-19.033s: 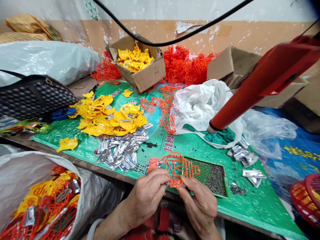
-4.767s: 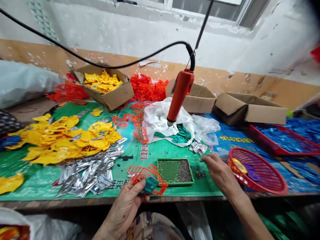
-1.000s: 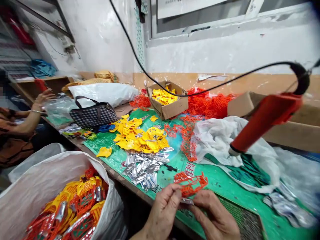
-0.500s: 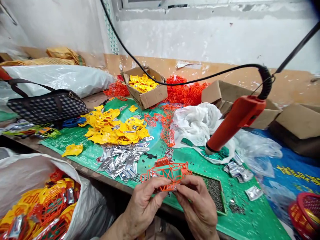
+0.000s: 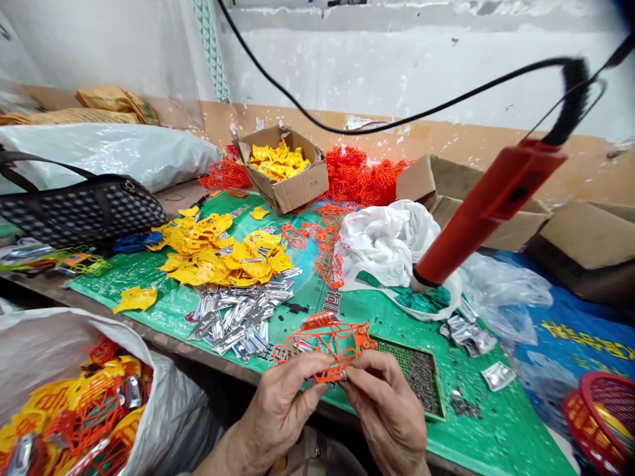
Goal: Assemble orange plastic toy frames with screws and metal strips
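An orange plastic lattice frame (image 5: 342, 338), shaped like a small cage, is held out over the table's near edge. My left hand (image 5: 285, 403) pinches its near left side between thumb and fingers. At the near right end, my right hand (image 5: 389, 400) is closed with thumb and fingertips on the same frame; a tiny dark bit shows at those fingertips, too small to name. Just behind my right hand lies a green tray (image 5: 440, 390) holding small dark screws. Hanging over the table is a red electric screwdriver (image 5: 476, 221), apart from both hands.
Yellow plastic parts (image 5: 223, 254) and silver strips (image 5: 243, 317) are heaped on the green sheet. A cardboard box (image 5: 302, 188) of yellow parts stands behind, beside tangled orange frames (image 5: 364, 175). At left is a white sack (image 5: 173, 390) of mixed parts; at right, a red basket (image 5: 578, 416).
The view has shifted slightly, and the hanging red screwdriver has swung up and to the right. Both hands keep their hold on the orange frame, almost unmoved.
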{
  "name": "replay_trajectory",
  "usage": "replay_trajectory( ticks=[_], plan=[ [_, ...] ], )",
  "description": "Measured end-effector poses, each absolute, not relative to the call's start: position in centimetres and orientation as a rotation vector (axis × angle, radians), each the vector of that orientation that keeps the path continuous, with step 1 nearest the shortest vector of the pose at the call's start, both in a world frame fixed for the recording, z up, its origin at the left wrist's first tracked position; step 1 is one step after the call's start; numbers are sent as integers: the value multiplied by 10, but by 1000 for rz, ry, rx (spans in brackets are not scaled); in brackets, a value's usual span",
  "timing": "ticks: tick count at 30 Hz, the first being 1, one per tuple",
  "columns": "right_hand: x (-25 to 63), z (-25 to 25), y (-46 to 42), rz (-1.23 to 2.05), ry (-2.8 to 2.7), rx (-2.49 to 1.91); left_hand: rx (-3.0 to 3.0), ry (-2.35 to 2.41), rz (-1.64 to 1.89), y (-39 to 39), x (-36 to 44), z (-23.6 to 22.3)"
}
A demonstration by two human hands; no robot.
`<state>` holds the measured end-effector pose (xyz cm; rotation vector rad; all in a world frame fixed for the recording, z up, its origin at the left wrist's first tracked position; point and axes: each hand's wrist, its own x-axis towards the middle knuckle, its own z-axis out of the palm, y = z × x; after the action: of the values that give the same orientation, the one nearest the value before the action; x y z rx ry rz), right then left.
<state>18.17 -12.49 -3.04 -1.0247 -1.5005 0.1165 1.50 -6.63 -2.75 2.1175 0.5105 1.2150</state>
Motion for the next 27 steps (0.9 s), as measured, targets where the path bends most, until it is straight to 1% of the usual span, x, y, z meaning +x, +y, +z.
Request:
replay_trajectory(
  ticks=[18, 23, 27],
  plan=[
    [183, -36, -127, 118, -1515, -1013, 2287, 455, 1188, -62, 15, -18],
    [183, -33, -129, 88, -1521, -1046, 2317, 405, 1187, -62, 14, -16],
    [184, -30, -131, 2, -1539, -1069, 2353, 378, 1215, -61, 15, -17]
  ],
)
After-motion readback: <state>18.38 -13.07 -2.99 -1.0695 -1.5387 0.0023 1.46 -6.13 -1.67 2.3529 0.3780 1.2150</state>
